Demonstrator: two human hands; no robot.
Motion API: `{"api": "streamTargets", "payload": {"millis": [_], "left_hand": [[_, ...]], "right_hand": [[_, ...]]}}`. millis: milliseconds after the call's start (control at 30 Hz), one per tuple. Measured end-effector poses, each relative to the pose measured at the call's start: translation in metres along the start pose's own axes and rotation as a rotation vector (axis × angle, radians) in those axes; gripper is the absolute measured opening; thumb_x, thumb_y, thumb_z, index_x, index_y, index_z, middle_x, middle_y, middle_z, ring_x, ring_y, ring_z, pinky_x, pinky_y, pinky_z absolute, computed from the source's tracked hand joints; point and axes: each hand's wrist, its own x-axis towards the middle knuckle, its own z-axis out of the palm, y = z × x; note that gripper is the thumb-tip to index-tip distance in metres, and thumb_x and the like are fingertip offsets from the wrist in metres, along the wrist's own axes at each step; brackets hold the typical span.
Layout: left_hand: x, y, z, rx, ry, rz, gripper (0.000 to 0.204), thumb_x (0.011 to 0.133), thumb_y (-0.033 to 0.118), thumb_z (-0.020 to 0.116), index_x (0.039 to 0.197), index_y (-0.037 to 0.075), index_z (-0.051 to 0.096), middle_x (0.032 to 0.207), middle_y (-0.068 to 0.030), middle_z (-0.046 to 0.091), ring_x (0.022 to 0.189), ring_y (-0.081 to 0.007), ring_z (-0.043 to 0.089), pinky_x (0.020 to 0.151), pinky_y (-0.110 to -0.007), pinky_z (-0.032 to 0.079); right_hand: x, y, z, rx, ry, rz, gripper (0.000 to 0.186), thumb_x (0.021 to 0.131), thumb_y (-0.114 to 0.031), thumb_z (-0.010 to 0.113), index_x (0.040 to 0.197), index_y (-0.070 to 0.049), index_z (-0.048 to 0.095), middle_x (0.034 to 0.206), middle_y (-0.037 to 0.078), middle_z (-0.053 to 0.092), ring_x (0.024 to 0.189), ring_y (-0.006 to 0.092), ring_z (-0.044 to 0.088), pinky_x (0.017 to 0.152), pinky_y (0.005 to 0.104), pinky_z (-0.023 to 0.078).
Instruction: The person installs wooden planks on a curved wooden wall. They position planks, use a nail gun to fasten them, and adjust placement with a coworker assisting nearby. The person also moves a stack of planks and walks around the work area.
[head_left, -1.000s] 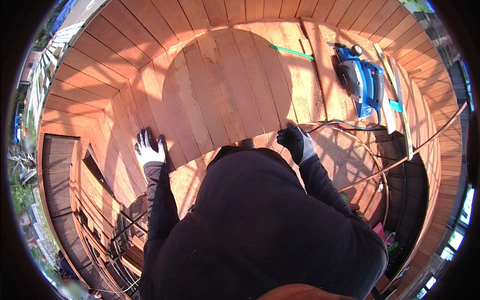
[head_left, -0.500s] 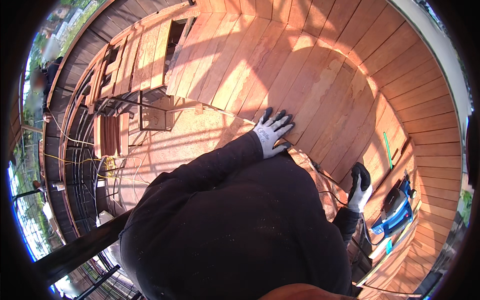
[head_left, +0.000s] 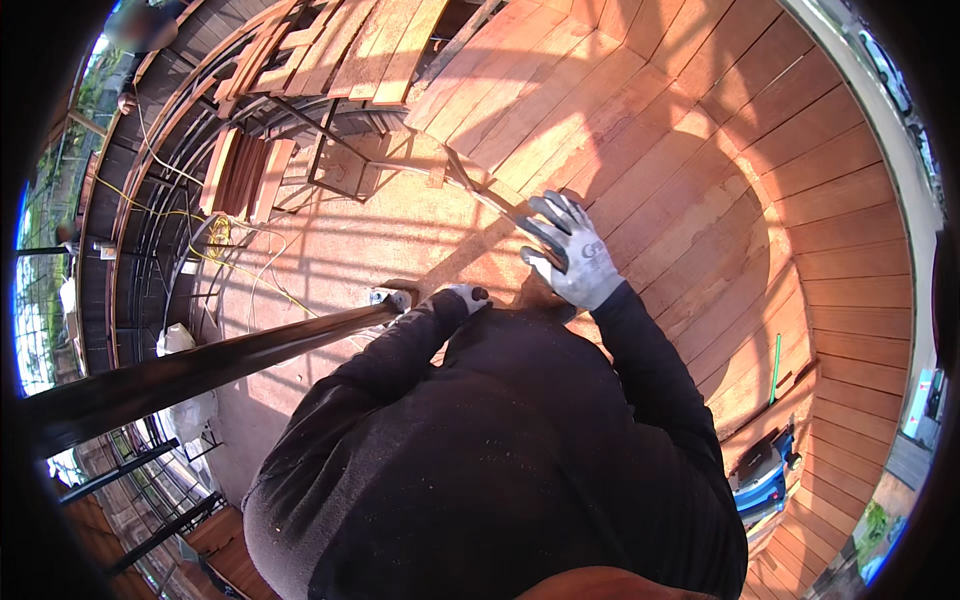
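My right hand (head_left: 580,260), in a white glove with dark grey fingers, is at the near edge of the reddish wood deck (head_left: 640,200). Its fingers are spread, palm down. A thin dark strip (head_left: 468,175) lies along the deck edge and runs up to the fingertips; I cannot tell whether they touch it. Close to my body, my left hand (head_left: 466,297) is gloved too, its dark fingertips curled in. Whatever it may hold is hidden. Beside that forearm is the end of a dark metal post (head_left: 220,355).
A blue power saw (head_left: 762,490) and a green strip (head_left: 776,368) lie at the right by the curved plank wall (head_left: 860,290). Stacked boards (head_left: 240,175), a yellow cord (head_left: 218,235) and a metal frame (head_left: 340,165) stand at the left. Loose planks (head_left: 360,50) lie farther back.
My left hand has come off the deck boards and back toward my body, curling. My right hand has swung left to the deck edge. The view has turned left.
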Motion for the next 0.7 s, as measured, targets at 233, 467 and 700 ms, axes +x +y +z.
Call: {"api": "streamTargets", "payload": {"millis": [233,467,700], "left_hand": [[-0.065,-0.274,0.076,0.207,0.475,-0.034,0.036,0.093,0.035,0.058,0.117,0.008,0.058,0.089,-0.0124,0.066,0.081,-0.0296,0.063,0.073,-0.039,0.050],[-0.131,-0.286,0.073,-0.638,-0.088,-0.636,0.040,0.092,0.036,0.055,0.122,0.009,0.055,0.100,-0.0132,0.065,0.089,-0.0296,0.064,0.074,-0.041,0.050],[-0.079,-0.294,0.018,-0.509,-0.251,-0.599,0.045,0.092,0.037,0.053,0.128,0.011,0.052,0.111,-0.0139,0.065,0.096,-0.0296,0.065,0.076,-0.044,0.050]], "right_hand": [[0.020,0.033,0.015,-0.349,-0.027,0.265,0.065,0.090,-0.049,0.055,0.145,-0.017,0.041,0.152,0.017,0.034,0.143,0.0376,0.025,0.116,0.0555,0.016],[-0.139,0.073,-0.057,-0.529,0.565,1.083,0.046,0.088,-0.037,0.062,0.126,-0.011,0.058,0.134,0.014,0.053,0.130,0.0321,0.043,0.110,0.0465,0.032],[-0.155,-0.073,0.026,-0.138,0.487,1.001,0.027,0.086,-0.032,0.063,0.098,-0.008,0.066,0.093,0.016,0.066,0.088,0.0353,0.064,0.079,0.0446,0.050]]}}
